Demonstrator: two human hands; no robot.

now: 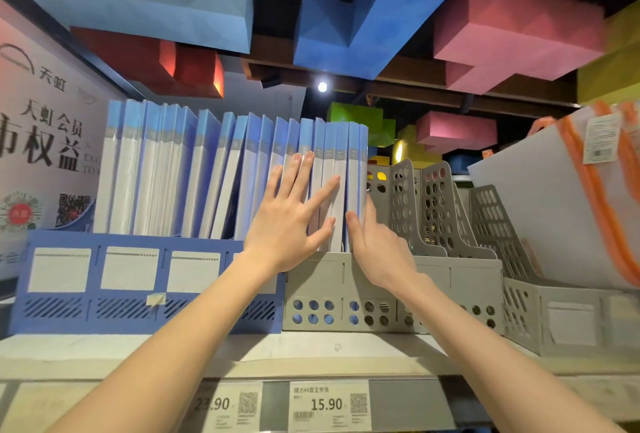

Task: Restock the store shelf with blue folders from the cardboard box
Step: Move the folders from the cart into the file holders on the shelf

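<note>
Currently my left hand (pixel 291 214) lies spread on the upright blue plastic folders (pixel 221 173), my right hand (pixel 377 242) straight-fingered beside it, and an uneven shove could tip them leftward.

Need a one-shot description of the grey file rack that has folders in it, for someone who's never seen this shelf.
On the shelf, find the long blue rack on the left; the grey rack stands directly right of it, above the 15.90 price tag. Only its leftmost slot holds blue folders, whereas the other grey rack further right sits angled, by orange-trimmed pouches.
</note>
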